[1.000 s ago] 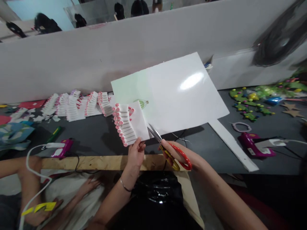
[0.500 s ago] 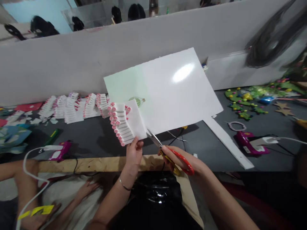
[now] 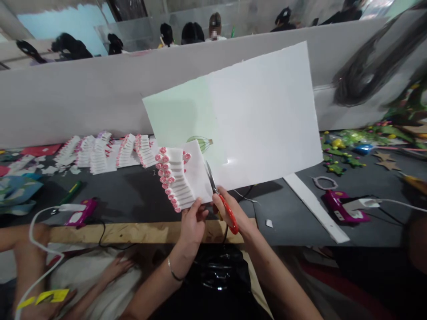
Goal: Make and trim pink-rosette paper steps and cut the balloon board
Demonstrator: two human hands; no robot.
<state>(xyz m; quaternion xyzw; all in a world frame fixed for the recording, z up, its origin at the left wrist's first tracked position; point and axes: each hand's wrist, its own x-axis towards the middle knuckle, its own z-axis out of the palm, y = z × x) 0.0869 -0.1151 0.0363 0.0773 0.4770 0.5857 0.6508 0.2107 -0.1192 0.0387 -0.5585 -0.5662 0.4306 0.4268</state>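
My left hand (image 3: 195, 226) pinches the lower edge of a white paper sheet (image 3: 196, 178) that carries a stack of white strips tipped with pink paper roses (image 3: 171, 178). That sheet overlaps a large glossy white board (image 3: 263, 115), pale green at its left end, with a small hot-air balloon drawing (image 3: 200, 143). My right hand (image 3: 230, 211) is closed around red-handled scissors (image 3: 222, 200). Their steel blades point up against the white sheet's right edge, next to my left hand.
Several rows of rose strips (image 3: 100, 153) lie on the grey table, with pink glue guns (image 3: 343, 206) on both sides. A wooden batten (image 3: 133, 233) runs along the near edge. A co-worker's hand (image 3: 115, 269) rests lower left. A low white wall (image 3: 83, 93) stands behind.
The board has tilted up and looks taller. My right hand has moved left, closer to my left hand, and the scissors now point more steeply upward.
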